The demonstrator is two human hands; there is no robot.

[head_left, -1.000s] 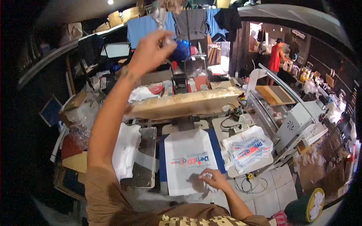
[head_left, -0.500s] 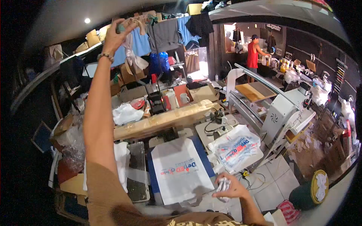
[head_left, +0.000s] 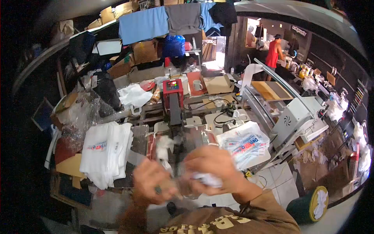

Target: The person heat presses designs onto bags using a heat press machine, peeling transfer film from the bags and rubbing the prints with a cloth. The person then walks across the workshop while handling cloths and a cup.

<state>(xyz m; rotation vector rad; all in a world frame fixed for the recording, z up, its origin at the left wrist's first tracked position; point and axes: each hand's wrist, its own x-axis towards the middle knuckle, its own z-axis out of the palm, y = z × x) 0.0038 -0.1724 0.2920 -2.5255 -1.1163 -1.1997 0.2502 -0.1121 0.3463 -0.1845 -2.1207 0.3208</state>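
Observation:
In front of my chest, my left hand (head_left: pixel 154 182) is curled closed, smeared by motion. A pale, blurred cloth (head_left: pixel 165 150) sticks up above its fingers, and a small green patch shows at the fist. My right hand (head_left: pixel 212 167) is close beside it, wrapped around a crumpled white cloth (head_left: pixel 208 179). Beyond the hands stands a heat press with a red control box (head_left: pixel 172 86). Left of them lies a stack of white printed bags (head_left: pixel 103 148). To the right, a pile of printed white sheets (head_left: pixel 247 144) rests on a light board.
A white machine (head_left: pixel 290 117) with metal rails stands at right. A person in a red top (head_left: pixel 273 52) works at the far counter. Shirts (head_left: pixel 143 25) hang at the back. Clear plastic wrap (head_left: pixel 83 121) lies left; a green bin (head_left: pixel 311 204) stands low right.
My left hand has come down from the hanging beige cloth to my chest. My right hand has moved up and left toward it. The printed white sheet on the blue pad is no longer visible.

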